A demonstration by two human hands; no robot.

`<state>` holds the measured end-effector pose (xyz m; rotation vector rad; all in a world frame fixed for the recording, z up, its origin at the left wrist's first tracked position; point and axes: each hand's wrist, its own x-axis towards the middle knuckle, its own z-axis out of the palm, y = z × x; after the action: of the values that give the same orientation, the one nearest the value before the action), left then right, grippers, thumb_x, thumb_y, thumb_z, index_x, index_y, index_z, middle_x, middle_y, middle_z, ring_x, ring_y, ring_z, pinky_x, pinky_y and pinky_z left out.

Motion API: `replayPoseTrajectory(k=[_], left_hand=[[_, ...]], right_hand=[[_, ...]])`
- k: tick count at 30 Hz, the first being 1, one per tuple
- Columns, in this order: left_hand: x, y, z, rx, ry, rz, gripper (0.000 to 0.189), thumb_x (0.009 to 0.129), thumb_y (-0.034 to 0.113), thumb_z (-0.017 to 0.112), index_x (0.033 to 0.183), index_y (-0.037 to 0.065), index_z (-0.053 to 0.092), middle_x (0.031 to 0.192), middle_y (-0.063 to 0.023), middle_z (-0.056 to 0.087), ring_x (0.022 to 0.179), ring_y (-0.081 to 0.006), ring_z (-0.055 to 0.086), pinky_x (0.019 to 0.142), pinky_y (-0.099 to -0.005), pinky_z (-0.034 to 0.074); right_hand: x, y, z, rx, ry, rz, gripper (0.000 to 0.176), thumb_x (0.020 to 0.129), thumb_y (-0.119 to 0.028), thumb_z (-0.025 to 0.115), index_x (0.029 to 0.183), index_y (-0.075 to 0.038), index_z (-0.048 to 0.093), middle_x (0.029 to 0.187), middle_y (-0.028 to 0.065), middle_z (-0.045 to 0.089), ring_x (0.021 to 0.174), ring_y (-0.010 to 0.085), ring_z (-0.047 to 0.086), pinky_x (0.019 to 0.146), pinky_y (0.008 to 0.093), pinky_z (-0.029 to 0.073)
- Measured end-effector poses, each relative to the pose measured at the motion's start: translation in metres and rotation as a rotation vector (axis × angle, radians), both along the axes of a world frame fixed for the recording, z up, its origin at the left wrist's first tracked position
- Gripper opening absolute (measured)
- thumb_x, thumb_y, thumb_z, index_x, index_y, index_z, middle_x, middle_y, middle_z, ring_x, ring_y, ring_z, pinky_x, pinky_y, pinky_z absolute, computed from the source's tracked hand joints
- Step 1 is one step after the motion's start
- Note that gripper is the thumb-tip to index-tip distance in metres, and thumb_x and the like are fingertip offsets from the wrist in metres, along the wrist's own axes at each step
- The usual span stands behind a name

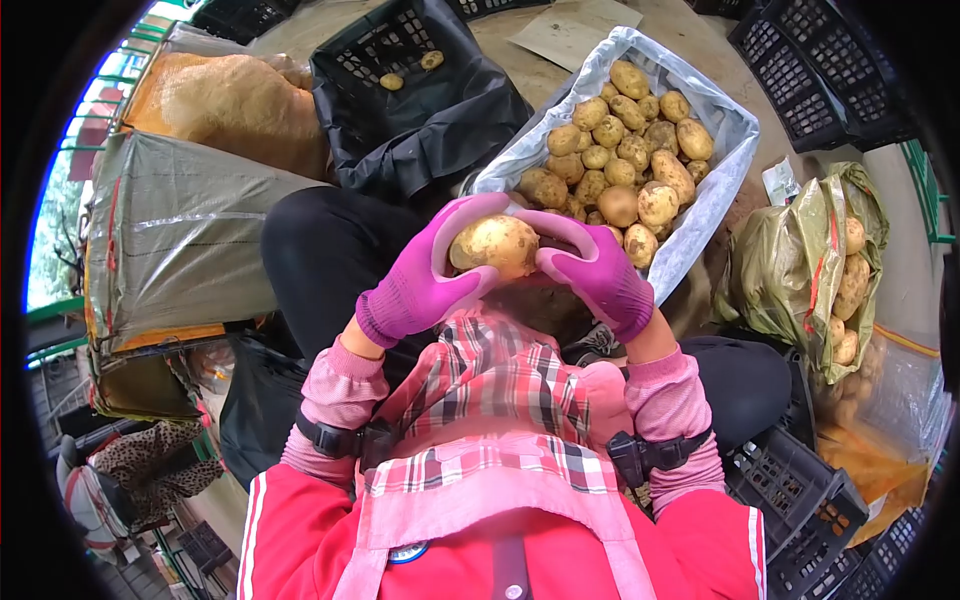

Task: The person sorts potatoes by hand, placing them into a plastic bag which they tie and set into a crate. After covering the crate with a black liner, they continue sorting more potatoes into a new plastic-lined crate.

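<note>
Potato (pixel 495 245) clasped between both gloved hands above the lap (pixel 320 250): left hand (pixel 425 280) cups its left side, right hand (pixel 600 275) its right, with fingers (pixel 560 224) hiding its upper edge. Beyond, a lined crate (pixel 725 120) heaped with potatoes (pixel 630 150); beside it a packet (pixel 780 182), print unreadable; farthest, a black crate (pixel 350 60).

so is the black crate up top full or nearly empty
Nearly empty: only two potatoes lie on the dark liner inside the black crate, with bare liner around them.
</note>
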<state>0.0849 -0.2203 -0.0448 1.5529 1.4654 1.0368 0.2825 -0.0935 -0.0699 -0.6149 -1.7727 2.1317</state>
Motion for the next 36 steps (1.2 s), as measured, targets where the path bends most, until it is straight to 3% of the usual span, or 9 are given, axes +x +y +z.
replayPoseTrajectory(k=[1,13,19,22,26,28,31,34,36], left_hand=[[-0.001,0.000,0.000,0.005,0.012,-0.005,0.064,0.090,0.028,0.066,0.142,-0.001,0.041,0.138,-0.0143,0.047,0.128,-0.0226,0.047,0.106,-0.0329,0.036],[0.000,0.001,-0.002,-0.044,-0.053,-0.012,0.065,0.089,0.030,0.068,0.141,0.000,0.042,0.136,-0.0132,0.048,0.126,-0.0213,0.048,0.105,-0.0322,0.037],[-0.004,0.000,-0.003,-0.017,-0.024,-0.031,0.066,0.089,0.030,0.069,0.141,0.000,0.042,0.138,-0.0144,0.047,0.128,-0.0236,0.046,0.107,-0.0338,0.035],[-0.003,0.000,-0.005,0.012,0.015,-0.044,0.067,0.089,0.030,0.069,0.142,0.000,0.041,0.139,-0.0149,0.046,0.130,-0.0247,0.045,0.108,-0.0346,0.034],[-0.004,-0.001,-0.007,0.018,0.042,-0.045,0.066,0.089,0.029,0.068,0.142,0.000,0.041,0.139,-0.0150,0.045,0.131,-0.0251,0.045,0.109,-0.0349,0.033],[-0.001,-0.002,-0.005,-0.044,-0.099,-0.035,0.066,0.089,0.028,0.067,0.142,0.000,0.041,0.140,-0.0152,0.045,0.131,-0.0258,0.044,0.109,-0.0353,0.033],[0.000,0.001,0.002,-0.042,-0.105,-0.043,0.066,0.088,0.026,0.067,0.142,0.000,0.041,0.140,-0.0155,0.045,0.132,-0.0267,0.044,0.109,-0.0356,0.033],[-0.003,0.004,0.003,0.021,0.042,-0.051,0.065,0.086,0.020,0.067,0.142,0.000,0.041,0.139,-0.0163,0.046,0.132,-0.0283,0.044,0.110,-0.0362,0.033],[0.002,0.004,0.001,0.048,0.140,-0.047,0.065,0.083,0.012,0.065,0.142,0.000,0.041,0.139,-0.0170,0.046,0.133,-0.0297,0.043,0.111,-0.0370,0.033]], right_hand=[[0.002,0.001,0.007,-0.113,-0.042,0.040,0.044,0.088,-0.014,0.064,0.128,0.003,0.057,0.106,0.0127,0.069,0.094,0.0134,0.064,0.083,0.0287,0.052],[-0.007,-0.010,-0.018,0.009,0.006,-0.112,0.044,0.086,-0.013,0.062,0.128,0.002,0.060,0.097,0.0081,0.070,0.089,0.0102,0.063,0.085,0.0264,0.053],[0.000,-0.007,0.010,-0.305,-0.025,-0.015,0.047,0.085,-0.016,0.062,0.129,0.001,0.060,0.090,0.0049,0.067,0.080,0.0085,0.061,0.077,0.0230,0.051],[-0.003,-0.013,0.001,-0.395,0.044,-0.070,0.048,0.085,-0.015,0.062,0.130,0.001,0.059,0.092,0.0052,0.067,0.079,0.0077,0.060,0.072,0.0215,0.049],[-0.004,-0.014,-0.006,-0.271,0.034,-0.091,0.046,0.085,-0.012,0.061,0.129,0.002,0.059,0.099,0.0081,0.068,0.084,0.0097,0.062,0.075,0.0235,0.052],[-0.006,-0.016,-0.019,-0.165,0.025,-0.138,0.045,0.086,-0.012,0.060,0.128,0.002,0.060,0.102,0.0096,0.069,0.086,0.0111,0.063,0.078,0.0248,0.053],[-0.003,-0.010,-0.014,-0.085,0.042,-0.081,0.048,0.087,-0.013,0.058,0.132,0.002,0.056,0.113,0.0121,0.066,0.098,0.0135,0.063,0.085,0.0265,0.053],[-0.001,-0.010,0.009,-0.488,0.119,-0.010,0.050,0.091,-0.017,0.059,0.138,-0.002,0.049,0.127,0.0148,0.057,0.111,0.0221,0.061,0.095,0.0365,0.053],[-0.005,-0.014,0.005,-0.430,0.088,0.002,0.061,0.091,-0.031,0.066,0.141,-0.004,0.045,0.130,0.0144,0.054,0.112,0.0214,0.060,0.095,0.0366,0.053]])
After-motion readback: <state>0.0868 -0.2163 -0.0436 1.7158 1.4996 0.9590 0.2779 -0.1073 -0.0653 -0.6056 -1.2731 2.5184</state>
